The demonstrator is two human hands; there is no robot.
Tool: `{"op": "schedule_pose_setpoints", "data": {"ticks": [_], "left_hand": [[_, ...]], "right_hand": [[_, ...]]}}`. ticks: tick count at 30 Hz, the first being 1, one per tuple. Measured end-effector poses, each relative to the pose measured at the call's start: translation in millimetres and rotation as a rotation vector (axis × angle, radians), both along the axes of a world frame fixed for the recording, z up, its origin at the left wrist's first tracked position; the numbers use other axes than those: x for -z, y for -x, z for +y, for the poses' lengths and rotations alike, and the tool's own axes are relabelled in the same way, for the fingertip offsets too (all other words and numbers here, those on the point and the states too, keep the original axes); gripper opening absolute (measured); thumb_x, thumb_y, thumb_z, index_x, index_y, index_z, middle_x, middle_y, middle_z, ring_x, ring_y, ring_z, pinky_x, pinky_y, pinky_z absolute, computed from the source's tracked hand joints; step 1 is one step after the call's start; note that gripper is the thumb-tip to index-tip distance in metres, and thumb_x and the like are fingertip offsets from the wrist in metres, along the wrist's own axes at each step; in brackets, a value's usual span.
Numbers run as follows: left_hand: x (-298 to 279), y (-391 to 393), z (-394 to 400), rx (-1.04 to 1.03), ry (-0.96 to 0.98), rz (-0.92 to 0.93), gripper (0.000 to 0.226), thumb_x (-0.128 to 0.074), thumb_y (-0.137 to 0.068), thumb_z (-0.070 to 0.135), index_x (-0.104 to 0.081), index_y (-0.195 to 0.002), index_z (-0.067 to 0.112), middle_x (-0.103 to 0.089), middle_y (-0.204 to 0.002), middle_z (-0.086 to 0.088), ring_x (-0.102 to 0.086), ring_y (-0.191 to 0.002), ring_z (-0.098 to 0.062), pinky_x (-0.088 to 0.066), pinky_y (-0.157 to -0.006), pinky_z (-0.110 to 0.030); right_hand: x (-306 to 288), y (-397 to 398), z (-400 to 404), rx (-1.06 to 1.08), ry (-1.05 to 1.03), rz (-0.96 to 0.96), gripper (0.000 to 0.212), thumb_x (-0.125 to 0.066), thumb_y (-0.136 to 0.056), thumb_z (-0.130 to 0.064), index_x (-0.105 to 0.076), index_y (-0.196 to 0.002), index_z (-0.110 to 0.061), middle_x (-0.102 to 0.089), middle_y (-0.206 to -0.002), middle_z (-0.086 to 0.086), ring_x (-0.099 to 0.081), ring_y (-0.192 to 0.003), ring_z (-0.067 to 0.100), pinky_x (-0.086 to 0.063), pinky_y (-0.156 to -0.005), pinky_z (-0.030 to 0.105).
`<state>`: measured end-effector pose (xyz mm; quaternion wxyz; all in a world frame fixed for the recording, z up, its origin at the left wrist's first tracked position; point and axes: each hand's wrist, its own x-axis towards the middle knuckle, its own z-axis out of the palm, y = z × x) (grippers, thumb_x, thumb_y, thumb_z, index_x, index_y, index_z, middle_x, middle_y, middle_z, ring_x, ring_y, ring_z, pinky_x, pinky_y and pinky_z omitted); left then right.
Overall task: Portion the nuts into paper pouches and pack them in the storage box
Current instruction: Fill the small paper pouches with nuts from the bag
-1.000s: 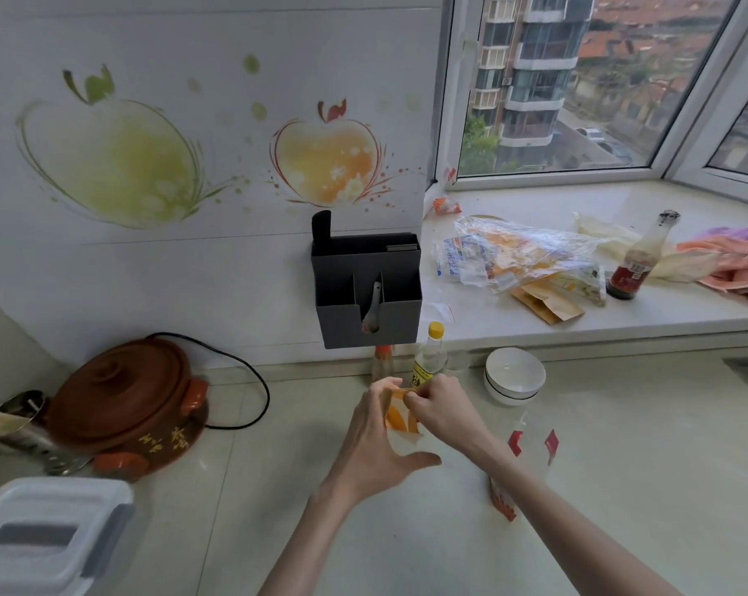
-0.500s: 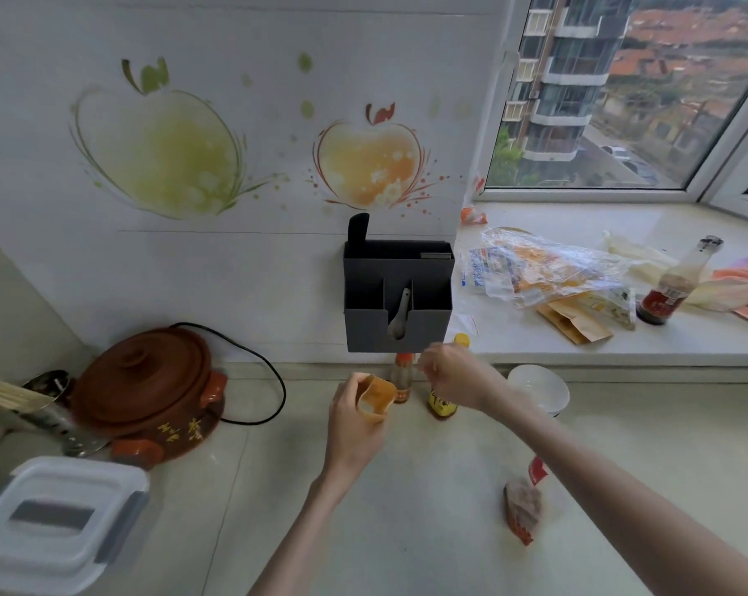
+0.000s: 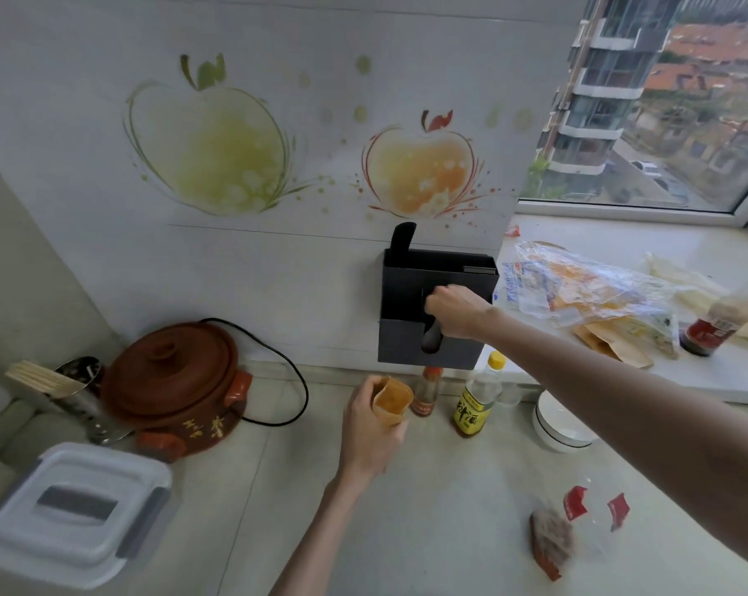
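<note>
Partly hidden, right hand (image 3: 451, 309) grips a dark utensil (image 3: 432, 337).

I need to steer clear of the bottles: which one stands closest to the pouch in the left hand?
The small red-capped bottle, right beside the paper pouch. The yellow-capped bottle stands farther right, and the dark-sauce bottle is up on the windowsill.

Two bare, sleeveless forearms (image 3: 621, 380)

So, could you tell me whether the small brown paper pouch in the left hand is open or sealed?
Open: the small brown paper pouch, gripped upright by the left hand, shows a spread mouth at its top.
</note>
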<state>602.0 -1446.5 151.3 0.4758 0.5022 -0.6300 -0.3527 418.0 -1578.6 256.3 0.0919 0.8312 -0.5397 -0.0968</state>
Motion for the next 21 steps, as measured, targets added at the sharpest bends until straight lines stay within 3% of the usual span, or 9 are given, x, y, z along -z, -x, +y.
{"op": "schedule_pose_setpoints", "data": {"ticks": [5, 9, 15, 21], "left_hand": [[-3, -6, -6, -0.007, 0.005, 0.008, 0.025, -0.060, -0.062, 0.032, -0.052, -0.083, 0.042, -0.060, -0.072, 0.013, -0.056, -0.064, -0.005, -0.041, -0.058, -0.011], [-5, -7, -13, -0.011, -0.011, -0.001, 0.038, -0.066, -0.064, 0.015, -0.052, -0.082, 0.045, -0.060, -0.072, 0.016, -0.055, -0.063, -0.004, -0.042, -0.057, -0.011], [-13, 0, -17, 0.046, -0.041, 0.021, 0.032, -0.068, -0.065, 0.014, -0.054, -0.086, 0.034, -0.059, -0.070, 0.010, -0.054, -0.060, -0.003, -0.041, -0.053, -0.010], [-18, -1, -20, 0.057, -0.068, 0.019, 0.029, -0.068, -0.065, 0.021, -0.055, -0.091, 0.028, -0.060, -0.073, 0.007, -0.057, -0.063, -0.002, -0.041, -0.052, -0.008]], "right_hand": [[10, -9, -8, -0.038, 0.016, 0.101, 0.010, -0.060, -0.086, -0.008, -0.066, -0.095, -0.008, -0.067, -0.090, 0.006, -0.066, -0.082, 0.023, -0.046, -0.062, 0.029], [17, -10, -10, -0.077, 0.058, 0.229, 0.016, -0.062, -0.088, -0.015, -0.066, -0.103, -0.011, -0.067, -0.101, 0.006, -0.063, -0.098, 0.022, -0.048, -0.081, 0.032], [19, -22, -8, -0.015, 0.044, 0.358, 0.017, -0.064, -0.088, -0.014, -0.065, -0.105, -0.009, -0.069, -0.092, 0.003, -0.067, -0.083, 0.019, -0.044, -0.063, 0.028], [12, -26, -12, -0.042, 0.031, 0.487, 0.014, -0.062, -0.089, -0.012, -0.065, -0.103, -0.009, -0.069, -0.091, 0.002, -0.066, -0.082, 0.018, -0.043, -0.063, 0.027]]}}
